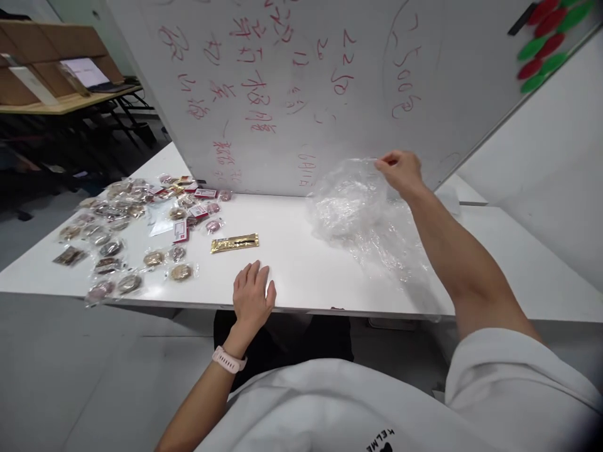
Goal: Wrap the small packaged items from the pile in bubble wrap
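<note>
My right hand (401, 171) is raised in front of the whiteboard, its fingertips pinching the upper edge of a crumpled clear plastic bag (346, 210). The plastic spreads down across the table toward its front edge; I cannot tell whether it is one bag or several. My left hand (253, 292) rests flat at the table's near edge with its fingers extended and nothing in it. Just beyond those fingertips lies a narrow gold foil packet (234, 243), apart from the hand.
Many small clear-wrapped packets (113, 210) are spread over the left of the white table (292, 251), some with red-and-white labels. A whiteboard (367, 125) with red writing stands behind. Red and green discs (549, 44) sit on its upper right. A desk (66, 103) holds a laptop.
</note>
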The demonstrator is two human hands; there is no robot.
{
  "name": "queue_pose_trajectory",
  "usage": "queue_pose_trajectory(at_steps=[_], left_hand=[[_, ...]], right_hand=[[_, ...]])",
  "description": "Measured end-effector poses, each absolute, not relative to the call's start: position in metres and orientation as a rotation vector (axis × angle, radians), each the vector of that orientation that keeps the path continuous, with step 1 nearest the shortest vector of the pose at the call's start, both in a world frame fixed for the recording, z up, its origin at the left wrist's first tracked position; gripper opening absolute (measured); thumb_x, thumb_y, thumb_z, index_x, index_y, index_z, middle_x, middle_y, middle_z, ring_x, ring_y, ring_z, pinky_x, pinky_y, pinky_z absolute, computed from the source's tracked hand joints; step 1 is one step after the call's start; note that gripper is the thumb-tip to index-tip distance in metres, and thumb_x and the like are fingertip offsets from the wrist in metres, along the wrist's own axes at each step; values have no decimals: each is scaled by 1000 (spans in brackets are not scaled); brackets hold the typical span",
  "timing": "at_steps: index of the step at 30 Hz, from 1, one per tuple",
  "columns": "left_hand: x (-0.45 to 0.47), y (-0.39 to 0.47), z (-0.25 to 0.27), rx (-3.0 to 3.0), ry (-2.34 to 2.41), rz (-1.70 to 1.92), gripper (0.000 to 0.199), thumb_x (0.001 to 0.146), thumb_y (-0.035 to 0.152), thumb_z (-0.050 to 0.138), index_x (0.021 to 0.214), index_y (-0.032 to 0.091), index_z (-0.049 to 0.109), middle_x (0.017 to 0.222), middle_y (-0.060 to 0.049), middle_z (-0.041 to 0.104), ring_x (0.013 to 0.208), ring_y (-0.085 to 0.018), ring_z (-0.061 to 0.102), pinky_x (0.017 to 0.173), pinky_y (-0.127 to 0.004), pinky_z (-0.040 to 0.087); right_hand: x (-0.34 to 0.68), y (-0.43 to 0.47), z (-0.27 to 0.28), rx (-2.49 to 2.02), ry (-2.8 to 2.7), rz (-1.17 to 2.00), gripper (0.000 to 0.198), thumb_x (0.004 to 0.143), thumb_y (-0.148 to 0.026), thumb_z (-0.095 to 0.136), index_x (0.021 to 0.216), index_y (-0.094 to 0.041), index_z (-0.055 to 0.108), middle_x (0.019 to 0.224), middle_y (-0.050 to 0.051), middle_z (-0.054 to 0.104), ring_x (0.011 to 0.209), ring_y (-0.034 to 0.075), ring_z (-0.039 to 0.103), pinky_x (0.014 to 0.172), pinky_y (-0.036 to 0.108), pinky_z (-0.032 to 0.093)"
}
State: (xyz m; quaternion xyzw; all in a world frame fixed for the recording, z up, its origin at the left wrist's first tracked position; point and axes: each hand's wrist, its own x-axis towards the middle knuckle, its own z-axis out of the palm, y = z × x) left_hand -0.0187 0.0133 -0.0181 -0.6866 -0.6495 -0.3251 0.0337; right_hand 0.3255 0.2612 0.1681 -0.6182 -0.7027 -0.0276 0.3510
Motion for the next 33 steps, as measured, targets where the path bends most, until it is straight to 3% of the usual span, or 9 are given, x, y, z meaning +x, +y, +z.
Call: queue_pose_trajectory(at_steps=[3,5,8,11,14,18,23,28,33], left_hand=[[-17,7,-6,-2147,-2124,-1335,32,91,34,57,118,20,66,131,-15,65,129,-36,54,110,-57,39],[-14,1,9,-2177,-2281,-1728,33,93,41,55,117,20,65,123,-14,68,116,-31,61,102,-53,48],[-8,-5,37,-2168,-2407,-2507,46,95,55,52,124,20,57,116,-13,67,101,-24,67,83,-42,58],[-4,-10,60,-2243,-2256,-3053,64,93,64,49,141,23,41,130,-16,62,110,-25,66,83,-42,60],[-5,-17,67,-2296,-2254,-3002,79,85,60,64,149,29,30,140,-16,55,117,-26,64,86,-41,60],[-17,-28,52,-1657,-2505,-2799,72,73,39,81,134,21,46,99,-4,66,77,-14,69,70,-29,59],[-59,-33,25,-1060,-2427,-2679,59,67,29,78,119,18,53,79,4,61,48,-4,52,49,-20,47],[-83,-29,17,-1049,-2516,-2514,53,66,28,76,114,18,56,78,5,59,43,-2,46,41,-17,37],[-77,-5,25,-1387,-2561,-2373,45,71,29,73,112,19,60,79,3,58,45,-5,47,42,-20,38]], right_hand=[[303,186,196,-1470,-1780,-236,26,95,-42,48,94,-21,63,104,11,69,102,28,61,97,51,44],[285,126,203,-1316,-1928,-278,25,98,-41,46,94,-22,62,101,10,70,95,25,63,94,47,45],[255,51,183,-1131,-2276,-165,23,99,-33,45,88,-24,63,94,11,72,82,24,66,78,43,48],[221,5,141,-1018,-2603,44,33,101,-21,34,86,-23,63,103,11,74,89,25,70,66,37,49],[190,-17,103,-893,-2757,286,38,102,-17,27,91,-22,63,119,11,71,88,23,71,64,35,51],[168,-18,79,-748,-2669,718,29,104,-35,39,123,-26,59,138,8,62,116,24,66,85,41,58],[191,33,66,-1129,-2448,703,54,101,-52,41,150,-29,44,155,9,46,142,31,44,114,56,41],[246,83,55,-1523,-2273,407,58,99,-56,40,142,-21,56,148,14,52,134,38,49,105,60,45],[286,94,65,-1669,-2037,128,59,96,-57,42,141,-19,55,138,17,57,105,32,63,84,50,55]])
